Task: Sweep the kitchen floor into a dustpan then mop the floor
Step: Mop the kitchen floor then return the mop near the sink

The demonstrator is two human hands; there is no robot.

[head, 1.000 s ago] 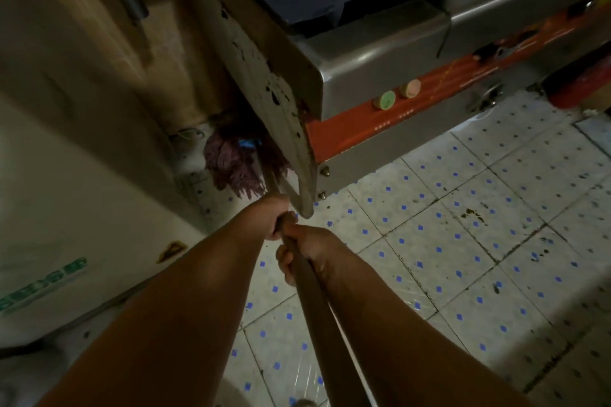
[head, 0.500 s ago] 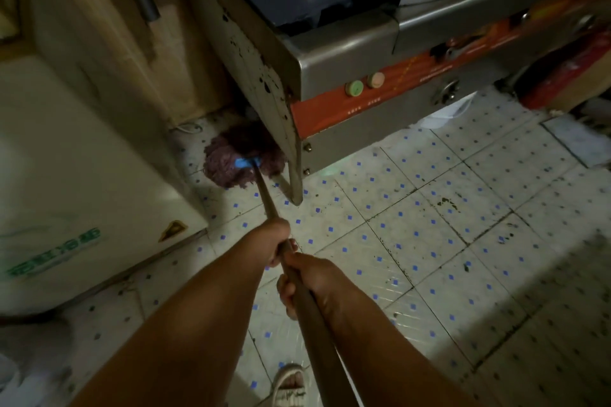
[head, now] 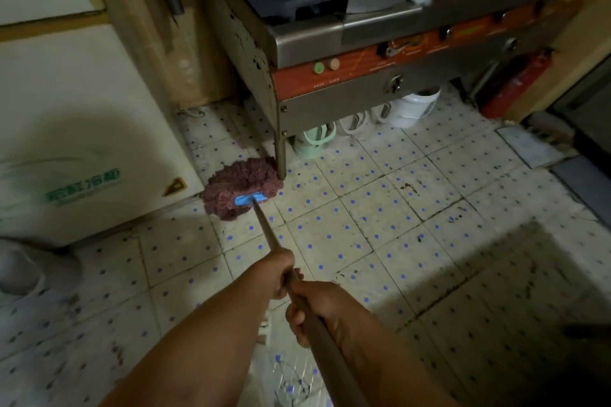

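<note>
A mop with a purple string head (head: pixel 241 188) and a blue clip lies flat on the tiled floor (head: pixel 380 208), its strands touching the foot of the steel counter's front left leg (head: pixel 281 155). The brown wooden handle (head: pixel 267 231) runs back toward me. My left hand (head: pixel 279 271) grips the handle further down the shaft. My right hand (head: pixel 317 307) grips it just behind, closer to my body. Dark spots and stains mark the white tiles with blue dots.
A steel counter (head: pixel 363 40) with an orange panel stands ahead. Under it sit a green jug (head: pixel 314 142) and white containers (head: pixel 413 106). A white appliance (head: pixel 82 142) fills the left side. A red cylinder (head: pixel 515 86) leans at the right.
The mop head has been pulled out of the gap beside the counter toward me, onto the open tiles by the counter leg. Both hands drew back with the handle.
</note>
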